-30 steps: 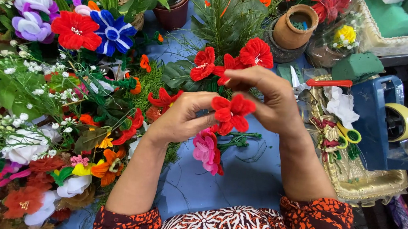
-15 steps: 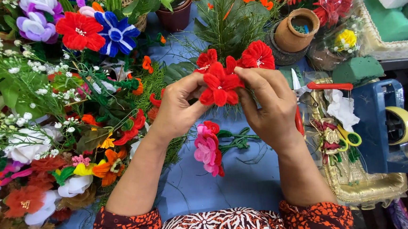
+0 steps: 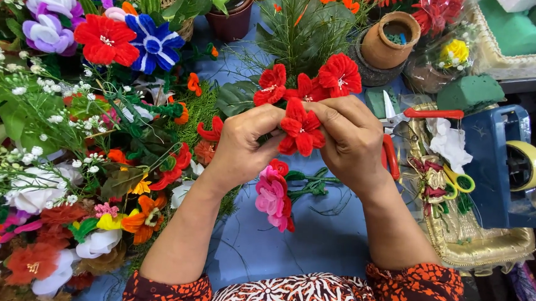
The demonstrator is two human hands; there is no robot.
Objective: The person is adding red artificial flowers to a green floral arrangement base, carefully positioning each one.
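Between both hands, above blue bench (image 3: 330, 247): red fuzzy flower (image 3: 300, 128). Left hand (image 3: 243, 146) fingers pinch its left petals; right hand (image 3: 349, 140) fingers closed on right side. Likely light, soft, wire-cored, bends easily; better held at base than by petals. Just below lies pink flower (image 3: 271, 197). Right: red-handled scissors (image 3: 406, 115), blue tape dispenser (image 3: 496, 164). Far: clay pot (image 3: 389, 40).

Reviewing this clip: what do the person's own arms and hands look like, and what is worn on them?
Both hands are bare: the left hand and right hand show no gloves, rings or watch. The forearms are uncovered up to the sleeves, pushed up near the elbows, of a fabric patterned in orange, dark red and black. The garment's front has a white, dark-red floral print.
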